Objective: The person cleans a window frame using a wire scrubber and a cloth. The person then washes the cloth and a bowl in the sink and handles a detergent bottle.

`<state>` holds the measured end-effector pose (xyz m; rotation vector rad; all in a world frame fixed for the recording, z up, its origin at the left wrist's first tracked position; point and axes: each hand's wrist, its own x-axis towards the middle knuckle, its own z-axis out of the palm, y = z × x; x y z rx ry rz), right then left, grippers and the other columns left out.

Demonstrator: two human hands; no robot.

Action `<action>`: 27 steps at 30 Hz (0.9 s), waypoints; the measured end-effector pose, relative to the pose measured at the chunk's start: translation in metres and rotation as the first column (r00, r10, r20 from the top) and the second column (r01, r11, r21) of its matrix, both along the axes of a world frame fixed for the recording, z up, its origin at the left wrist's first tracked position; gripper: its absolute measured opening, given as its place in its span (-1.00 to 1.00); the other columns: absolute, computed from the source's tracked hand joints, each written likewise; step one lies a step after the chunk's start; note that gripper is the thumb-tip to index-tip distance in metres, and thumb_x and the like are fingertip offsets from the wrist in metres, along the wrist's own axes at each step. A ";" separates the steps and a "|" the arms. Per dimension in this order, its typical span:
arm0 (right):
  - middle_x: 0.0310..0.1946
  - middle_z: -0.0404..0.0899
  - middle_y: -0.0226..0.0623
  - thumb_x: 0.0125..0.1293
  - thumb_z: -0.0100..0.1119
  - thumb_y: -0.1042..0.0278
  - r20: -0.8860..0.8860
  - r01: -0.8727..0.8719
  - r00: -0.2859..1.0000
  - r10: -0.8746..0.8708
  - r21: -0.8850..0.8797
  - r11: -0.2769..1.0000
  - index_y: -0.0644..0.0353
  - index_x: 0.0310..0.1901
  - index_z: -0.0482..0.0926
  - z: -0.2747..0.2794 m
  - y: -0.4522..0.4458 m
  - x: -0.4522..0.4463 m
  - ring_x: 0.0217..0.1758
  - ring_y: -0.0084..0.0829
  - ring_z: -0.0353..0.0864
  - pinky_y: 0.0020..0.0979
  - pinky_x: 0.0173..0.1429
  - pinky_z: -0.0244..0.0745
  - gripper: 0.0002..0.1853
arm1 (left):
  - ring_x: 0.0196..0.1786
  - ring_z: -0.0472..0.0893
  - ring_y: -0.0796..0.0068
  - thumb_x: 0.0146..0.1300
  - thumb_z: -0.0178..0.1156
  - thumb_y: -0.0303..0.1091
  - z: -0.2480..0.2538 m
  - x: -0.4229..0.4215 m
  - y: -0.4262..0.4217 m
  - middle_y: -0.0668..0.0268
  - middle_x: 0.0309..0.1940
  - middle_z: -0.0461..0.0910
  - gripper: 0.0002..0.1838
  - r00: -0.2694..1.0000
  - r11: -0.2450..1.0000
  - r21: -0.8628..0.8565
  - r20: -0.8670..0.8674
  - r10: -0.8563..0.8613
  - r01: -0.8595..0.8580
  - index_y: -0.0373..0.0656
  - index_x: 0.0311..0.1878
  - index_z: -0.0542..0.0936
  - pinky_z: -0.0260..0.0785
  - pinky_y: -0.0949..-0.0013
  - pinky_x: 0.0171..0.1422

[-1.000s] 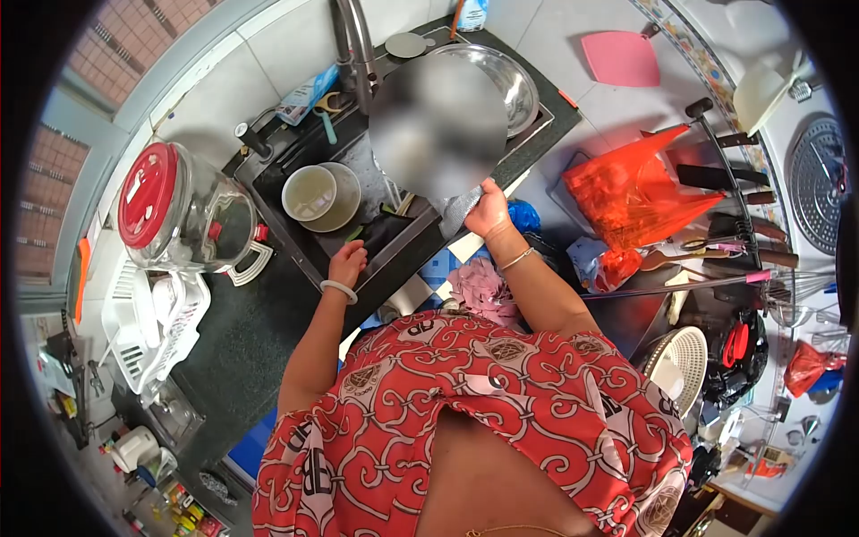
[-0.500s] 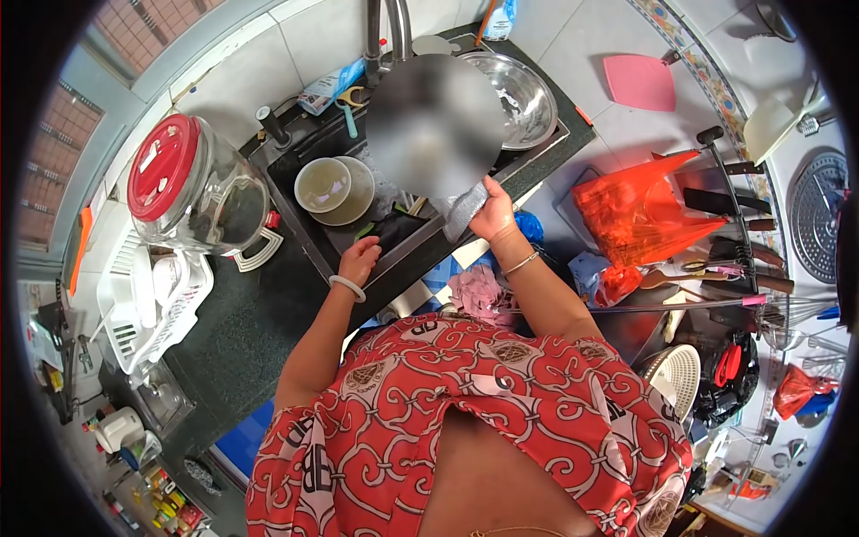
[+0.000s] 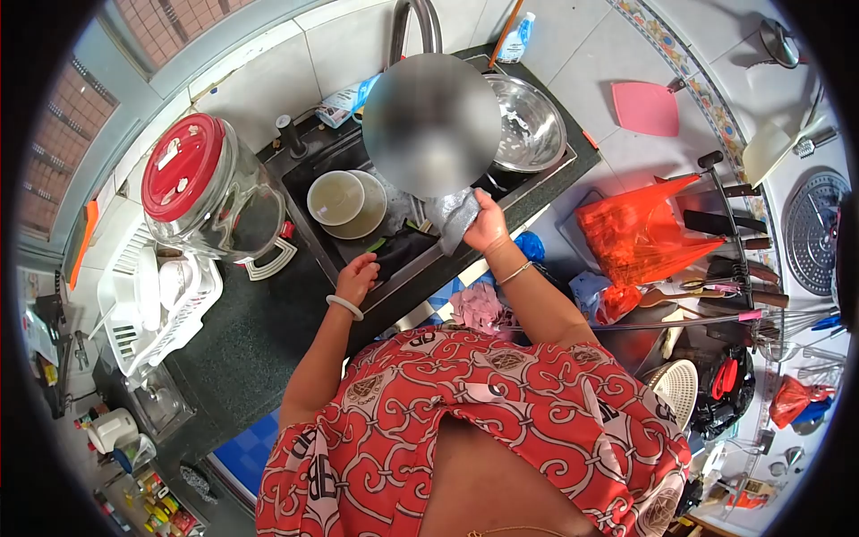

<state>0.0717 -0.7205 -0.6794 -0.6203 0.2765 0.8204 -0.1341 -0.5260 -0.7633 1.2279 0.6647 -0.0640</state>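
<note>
My right hand (image 3: 488, 225) grips a bunched grey cloth (image 3: 458, 219) over the near rim of the sink (image 3: 329, 246). My left hand (image 3: 358, 276) is at the sink's near left edge, fingers curled against a dark object with green parts (image 3: 404, 250); its kind is unclear. Beyond that hand, a bowl (image 3: 335, 197) of cloudy liquid rests partly over a plate (image 3: 378, 213) in the sink. A round blurred patch hides the sink's middle and whatever is there. To its right stands a shiny metal basin (image 3: 535, 125).
A glass jar with a red lid (image 3: 183, 166) and a white dish rack (image 3: 192, 309) stand left. The faucet (image 3: 416, 27) rises behind the sink. On the right hang a red plastic bag (image 3: 631, 228) and several knives (image 3: 716, 222). A spray bottle (image 3: 517, 38) is at the back.
The view has shifted slightly, so the sink and jar appear lower and further right. My right hand and the cloth have moved slightly left and down; my left hand stays by the sink edge.
</note>
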 end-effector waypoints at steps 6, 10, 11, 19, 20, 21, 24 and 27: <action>0.11 0.43 -0.09 0.37 -0.28 0.12 0.006 -0.022 1.000 0.022 -0.006 1.000 0.32 0.13 0.35 -0.004 0.020 -0.008 0.19 -0.11 0.38 -0.10 0.34 0.15 -0.52 | -0.28 0.50 0.66 0.24 0.11 -0.29 0.001 -0.004 0.016 0.38 -0.21 0.56 -0.66 1.000 1.000 0.013 0.028 -0.004 0.004 -0.12 0.07 0.46 0.39 0.56 -0.22; 0.13 0.41 -0.12 0.36 -0.23 0.12 0.026 -0.033 0.999 0.033 -0.012 0.999 0.27 0.13 0.35 -0.009 0.027 -0.005 0.20 -0.13 0.36 -0.10 0.34 0.15 -0.54 | -0.28 0.50 0.67 0.24 0.11 -0.28 -0.006 -0.003 0.026 0.38 -0.21 0.56 -0.66 0.999 1.000 -0.022 0.042 -0.012 0.013 -0.11 0.07 0.46 0.39 0.57 -0.23; 0.12 0.41 -0.12 0.36 -0.23 0.12 0.023 -0.034 0.999 0.035 -0.031 0.999 0.28 0.13 0.35 -0.012 0.028 -0.005 0.20 -0.13 0.36 -0.10 0.34 0.15 -0.54 | -0.29 0.49 0.67 0.23 0.11 -0.30 -0.008 -0.001 0.028 0.39 -0.23 0.55 -0.67 0.999 1.000 -0.027 0.033 -0.005 0.006 -0.13 0.06 0.47 0.37 0.58 -0.24; 0.11 0.42 -0.06 0.39 -0.30 0.13 -0.024 -0.116 0.993 0.116 -0.038 0.992 0.36 0.13 0.34 -0.010 0.037 0.013 0.19 -0.11 0.37 -0.11 0.35 0.13 -0.52 | -0.33 0.45 0.68 0.21 0.12 -0.33 -0.003 0.017 0.023 0.40 -0.29 0.53 -0.61 0.993 0.992 -0.054 0.014 0.116 -0.116 -0.16 0.12 0.42 0.32 0.59 -0.30; 0.13 0.40 -0.06 0.40 -0.31 0.11 -0.026 -0.130 0.991 0.129 -0.035 0.991 0.36 0.14 0.32 -0.004 0.041 0.017 0.21 -0.10 0.35 -0.10 0.35 0.12 -0.51 | -0.33 0.45 0.68 0.21 0.13 -0.33 0.000 0.021 0.021 0.40 -0.29 0.53 -0.60 0.991 0.990 -0.045 0.008 0.133 -0.132 -0.17 0.13 0.41 0.32 0.59 -0.31; 0.15 0.38 -0.05 0.40 -0.33 0.10 -0.032 -0.144 0.989 0.143 -0.029 0.989 0.36 0.16 0.30 0.001 0.044 0.022 0.22 -0.10 0.33 -0.10 0.36 0.10 -0.49 | -0.34 0.44 0.68 0.21 0.13 -0.33 0.005 0.028 0.019 0.40 -0.30 0.52 -0.58 0.989 0.988 -0.034 0.001 0.149 -0.149 -0.18 0.14 0.40 0.31 0.59 -0.31; 0.19 0.32 -0.05 0.40 -0.35 0.03 -0.002 -0.199 0.980 0.200 0.074 0.977 0.34 0.19 0.26 0.004 0.053 0.047 0.26 -0.08 0.28 -0.08 0.37 0.07 -0.45 | -0.29 0.47 0.66 0.21 0.13 -0.31 0.018 0.059 0.017 0.37 -0.25 0.53 -0.54 0.988 0.990 0.013 0.065 0.137 -0.138 -0.15 0.18 0.36 0.33 0.58 -0.27; 0.21 0.30 -0.05 0.39 -0.36 -0.04 0.023 -0.308 0.951 0.309 0.167 0.937 0.32 0.21 0.24 0.003 0.053 0.074 0.28 -0.08 0.26 -0.07 0.38 0.05 -0.41 | -0.26 0.49 0.63 0.24 0.11 -0.32 0.026 0.099 0.017 0.33 -0.18 0.54 -0.53 0.978 0.987 0.053 0.151 0.141 -0.151 -0.14 0.22 0.33 0.35 0.56 -0.21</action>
